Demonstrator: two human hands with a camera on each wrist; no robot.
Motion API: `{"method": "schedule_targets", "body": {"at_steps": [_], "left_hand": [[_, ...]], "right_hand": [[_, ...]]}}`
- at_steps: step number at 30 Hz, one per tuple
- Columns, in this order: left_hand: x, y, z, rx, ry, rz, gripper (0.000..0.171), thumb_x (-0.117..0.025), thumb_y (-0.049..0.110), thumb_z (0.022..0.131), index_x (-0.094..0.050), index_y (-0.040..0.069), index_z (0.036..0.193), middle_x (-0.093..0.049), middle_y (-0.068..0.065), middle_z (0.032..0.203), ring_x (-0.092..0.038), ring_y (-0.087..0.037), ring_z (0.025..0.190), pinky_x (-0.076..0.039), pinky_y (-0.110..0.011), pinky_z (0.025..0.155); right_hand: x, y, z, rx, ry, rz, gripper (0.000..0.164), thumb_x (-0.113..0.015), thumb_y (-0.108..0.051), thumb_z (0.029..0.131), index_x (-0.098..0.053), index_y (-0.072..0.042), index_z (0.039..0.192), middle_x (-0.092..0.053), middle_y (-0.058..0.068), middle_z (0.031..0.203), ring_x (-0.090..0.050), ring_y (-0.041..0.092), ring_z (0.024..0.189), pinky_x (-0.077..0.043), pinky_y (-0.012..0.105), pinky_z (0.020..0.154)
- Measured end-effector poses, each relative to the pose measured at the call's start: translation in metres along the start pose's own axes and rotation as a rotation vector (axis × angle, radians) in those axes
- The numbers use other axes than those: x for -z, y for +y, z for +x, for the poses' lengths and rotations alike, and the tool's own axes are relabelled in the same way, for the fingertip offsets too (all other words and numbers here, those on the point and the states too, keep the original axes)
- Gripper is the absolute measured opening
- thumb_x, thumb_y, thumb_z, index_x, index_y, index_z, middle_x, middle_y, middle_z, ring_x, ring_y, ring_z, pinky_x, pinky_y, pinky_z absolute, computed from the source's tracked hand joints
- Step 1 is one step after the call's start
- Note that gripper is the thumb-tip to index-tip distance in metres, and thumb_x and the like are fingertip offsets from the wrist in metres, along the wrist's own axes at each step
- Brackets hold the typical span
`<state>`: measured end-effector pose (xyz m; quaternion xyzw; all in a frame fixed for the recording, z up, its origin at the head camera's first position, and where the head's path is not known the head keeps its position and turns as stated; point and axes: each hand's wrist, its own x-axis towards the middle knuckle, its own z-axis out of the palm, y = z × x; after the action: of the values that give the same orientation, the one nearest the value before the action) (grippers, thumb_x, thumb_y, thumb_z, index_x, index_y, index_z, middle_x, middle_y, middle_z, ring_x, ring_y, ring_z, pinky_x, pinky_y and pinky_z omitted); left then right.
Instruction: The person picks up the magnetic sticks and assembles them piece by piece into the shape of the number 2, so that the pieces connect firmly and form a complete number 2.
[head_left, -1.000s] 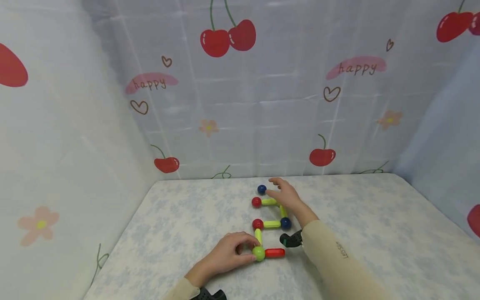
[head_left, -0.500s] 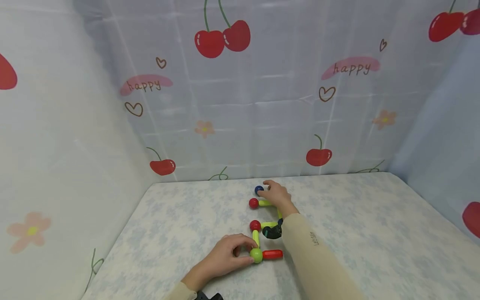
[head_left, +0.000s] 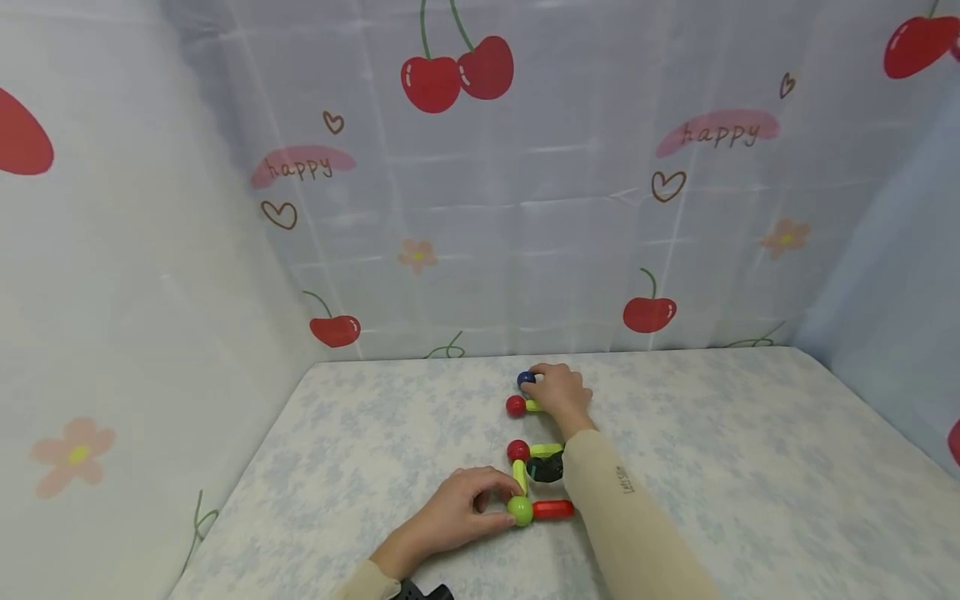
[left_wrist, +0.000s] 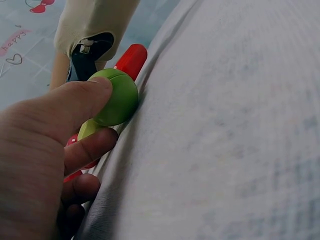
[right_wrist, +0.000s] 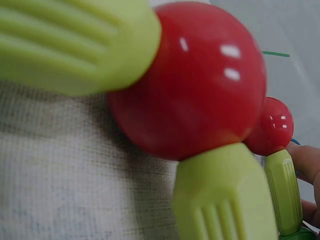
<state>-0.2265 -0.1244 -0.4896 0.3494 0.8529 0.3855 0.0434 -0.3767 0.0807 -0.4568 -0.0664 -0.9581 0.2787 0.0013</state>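
With thumb and index finger my left hand [head_left: 461, 510] pinches a lime-green ball [head_left: 521, 510] at the near end of a ball-and-stick chain. A red stick [head_left: 553, 509] juts right from that ball, and a yellow-green stick [head_left: 520, 477] leads away to a red ball [head_left: 518, 451]. At the far end, the thumb and index finger of my right hand [head_left: 561, 392] grip a loose blue ball [head_left: 526, 379] from either side. Just nearer lies another red ball [head_left: 516, 406] with its yellow-green stick [head_left: 533, 407]. My right hand and sleeve hide the chain's right side.
The chain lies on a table [head_left: 375, 433] under a pale blue-and-white mottled cloth. A hanging curtain [head_left: 480, 275] printed with cherries stands along the table's back, and more curtain closes off both sides. My right forearm [head_left: 622, 508] reaches across the middle.
My right hand has moved slightly left and its fingers have closed on the blue ball. My left hand keeps its pinch on the lime-green ball. The head view has swayed a little.
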Motion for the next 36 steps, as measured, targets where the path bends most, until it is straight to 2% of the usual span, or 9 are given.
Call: {"method": "schedule_targets", "body": {"at_steps": [9,13,17,22,26,30,33,36], "left_hand": [[0.001,0.004,0.004,-0.008,-0.001,0.007,0.027,-0.072,0.042,0.091,-0.066,0.037,0.117,-0.067,0.017,0.099,-0.047,0.003,0.066,-0.039,-0.019,0.075],[0.000,0.005,0.004,-0.013,0.001,0.009,0.027,-0.072,0.042,0.091,-0.066,0.037,0.117,-0.067,0.017,0.099,-0.046,0.003,0.066,-0.038,-0.018,0.075],[-0.002,0.004,0.003,-0.020,-0.001,-0.003,0.027,-0.072,0.042,0.091,-0.066,0.036,0.117,-0.068,0.016,0.099,-0.046,0.004,0.066,-0.039,-0.016,0.071],[-0.004,0.001,0.000,-0.010,-0.009,-0.024,0.027,-0.072,0.042,0.091,-0.066,0.036,0.117,-0.068,0.015,0.099,-0.046,0.003,0.065,-0.040,-0.015,0.069],[-0.004,0.000,0.001,0.004,-0.006,-0.028,0.027,-0.072,0.042,0.090,-0.066,0.037,0.116,-0.067,0.016,0.098,-0.047,0.003,0.066,-0.040,-0.017,0.070],[-0.003,0.000,0.001,0.014,-0.005,-0.036,0.027,-0.072,0.041,0.091,-0.066,0.036,0.116,-0.067,0.016,0.098,-0.047,0.003,0.066,-0.041,-0.017,0.069],[-0.002,0.000,0.000,0.018,-0.002,-0.030,0.027,-0.072,0.040,0.091,-0.066,0.036,0.116,-0.067,0.016,0.098,-0.046,0.003,0.066,-0.041,-0.018,0.069],[-0.002,0.000,0.001,0.013,-0.001,-0.018,0.027,-0.072,0.042,0.091,-0.066,0.037,0.117,-0.067,0.016,0.098,-0.046,0.004,0.066,-0.040,-0.018,0.071]], "right_hand": [[0.009,0.003,0.000,0.018,-0.027,0.049,0.049,-0.066,-0.043,0.092,-0.062,-0.022,0.136,-0.063,0.012,0.135,-0.052,0.039,0.123,-0.037,0.061,0.103],[0.016,0.006,-0.004,0.042,-0.049,0.143,0.050,-0.064,-0.041,0.094,-0.059,-0.019,0.139,-0.061,0.013,0.138,-0.052,0.039,0.127,-0.033,0.064,0.106],[0.024,0.009,-0.013,0.099,-0.016,0.241,0.050,-0.064,-0.039,0.095,-0.058,-0.016,0.139,-0.059,0.013,0.140,-0.052,0.037,0.130,-0.033,0.062,0.109],[0.034,0.009,-0.031,0.191,0.047,0.398,0.047,-0.064,-0.033,0.098,-0.054,-0.015,0.140,-0.061,0.013,0.137,-0.054,0.034,0.130,-0.044,0.054,0.105],[0.048,0.009,-0.049,0.257,0.097,0.517,0.046,-0.066,-0.029,0.097,-0.053,-0.021,0.140,-0.064,0.010,0.133,-0.057,0.030,0.125,-0.046,0.054,0.103],[0.060,0.013,-0.068,0.308,0.110,0.546,0.044,-0.068,-0.028,0.096,-0.056,-0.022,0.137,-0.066,0.008,0.125,-0.059,0.027,0.119,-0.041,0.055,0.108],[0.066,0.020,-0.082,0.334,0.088,0.542,0.040,-0.069,-0.028,0.095,-0.059,-0.020,0.133,-0.067,0.008,0.121,-0.059,0.026,0.116,-0.038,0.055,0.111],[0.070,0.029,-0.100,0.350,0.051,0.536,0.038,-0.069,-0.029,0.095,-0.061,-0.019,0.130,-0.066,0.005,0.123,-0.059,0.024,0.114,-0.041,0.053,0.109]]}}
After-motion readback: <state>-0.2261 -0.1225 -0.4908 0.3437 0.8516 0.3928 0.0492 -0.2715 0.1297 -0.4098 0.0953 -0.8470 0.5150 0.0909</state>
